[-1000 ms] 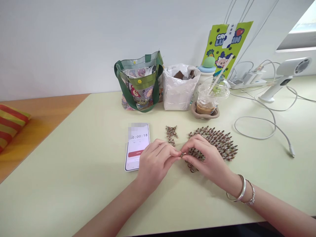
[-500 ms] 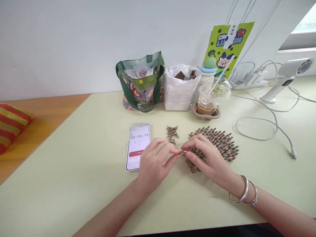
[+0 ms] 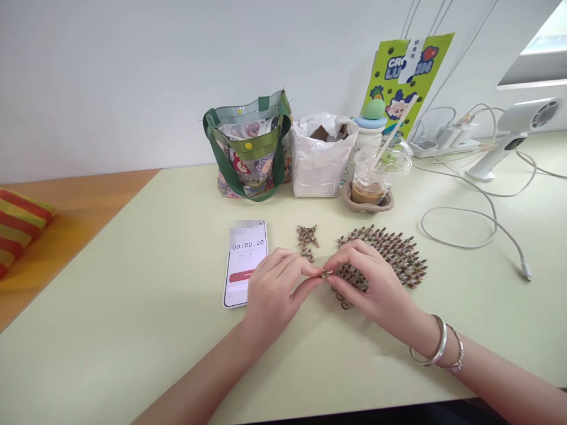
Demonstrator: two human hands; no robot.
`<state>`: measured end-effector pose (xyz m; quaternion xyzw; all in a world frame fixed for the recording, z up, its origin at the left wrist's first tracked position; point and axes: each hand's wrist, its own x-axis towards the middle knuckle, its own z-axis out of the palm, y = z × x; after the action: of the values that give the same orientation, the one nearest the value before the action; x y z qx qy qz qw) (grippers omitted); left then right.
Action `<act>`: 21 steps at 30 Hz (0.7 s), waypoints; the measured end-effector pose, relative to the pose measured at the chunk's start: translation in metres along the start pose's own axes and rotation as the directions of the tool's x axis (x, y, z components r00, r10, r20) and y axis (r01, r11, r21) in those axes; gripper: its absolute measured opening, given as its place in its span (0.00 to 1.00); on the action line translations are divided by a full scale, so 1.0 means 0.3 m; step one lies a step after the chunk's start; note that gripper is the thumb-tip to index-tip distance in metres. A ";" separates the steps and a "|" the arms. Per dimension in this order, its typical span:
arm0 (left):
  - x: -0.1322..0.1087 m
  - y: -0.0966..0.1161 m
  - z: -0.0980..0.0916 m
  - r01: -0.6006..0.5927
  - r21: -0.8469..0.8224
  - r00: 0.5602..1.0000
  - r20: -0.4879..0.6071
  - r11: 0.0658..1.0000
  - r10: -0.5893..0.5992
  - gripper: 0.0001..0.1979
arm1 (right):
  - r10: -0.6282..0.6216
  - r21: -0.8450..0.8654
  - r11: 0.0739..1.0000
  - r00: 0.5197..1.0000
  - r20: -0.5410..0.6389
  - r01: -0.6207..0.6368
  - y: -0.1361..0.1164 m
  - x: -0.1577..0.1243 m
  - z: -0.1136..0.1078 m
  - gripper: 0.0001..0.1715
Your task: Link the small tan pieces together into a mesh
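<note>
My left hand [image 3: 274, 289] and my right hand [image 3: 372, 283] meet in the middle of the table, their fingertips pinching a small metal link [image 3: 326, 273]. Under my right hand lies a flat woven sheet of small brown-and-metal links [image 3: 390, 257], and its edge seems joined to the pinched link. A short strip of the same links [image 3: 306, 241] lies apart, above my left hand. My left hand's heel overlaps the lower right of a smartphone [image 3: 245, 264] showing a timer at 00:00:20.
A green-handled clear tote [image 3: 245, 150], a white paper bag [image 3: 321, 156] and an iced drink cup [image 3: 376, 177] stand along the wall. White cables [image 3: 460, 236] and a white hair dryer [image 3: 514, 133] occupy the right. A striped cushion [image 3: 18, 227] lies on the wooden surface at left.
The timer has gone from 18 to 20 seconds. My hands stay pinched at the link, with slight finger shifts; the camera view has moved a little.
</note>
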<state>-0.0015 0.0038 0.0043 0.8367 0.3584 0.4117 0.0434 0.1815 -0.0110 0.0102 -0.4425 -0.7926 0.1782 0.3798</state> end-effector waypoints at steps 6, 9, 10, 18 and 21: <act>0.004 -0.004 -0.003 0.091 -0.030 0.996 -0.012 0.995 -0.091 0.02 | 0.002 -0.030 1.000 0.999 -0.051 -0.003 0.009 -0.001 -0.008 0.05; 0.002 -0.005 -0.003 0.121 -0.039 0.992 -0.023 0.992 -0.121 0.02 | 0.036 -0.005 0.999 0.997 -0.071 -0.037 0.015 -0.001 -0.013 0.05; 0.002 -0.004 -0.004 0.123 -0.042 0.992 -0.025 0.991 -0.124 0.02 | 0.049 0.006 0.999 0.996 -0.069 -0.049 0.016 -0.001 -0.014 0.05; 0.008 0.006 -0.006 0.074 -0.049 0.997 -0.021 0.996 -0.075 0.04 | 0.079 0.045 0.996 0.997 0.009 -0.079 0.010 -0.001 -0.010 0.04; 0.008 0.008 -0.007 0.043 -0.051 0.999 -0.015 0.998 -0.044 0.04 | 0.088 0.071 0.993 0.996 0.023 -0.090 0.003 0.000 -0.012 0.03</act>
<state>-0.0006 0.0030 0.0080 0.8240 0.3663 0.4264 0.0708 0.1847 -0.0105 0.0118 -0.4615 -0.7690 0.2278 0.3791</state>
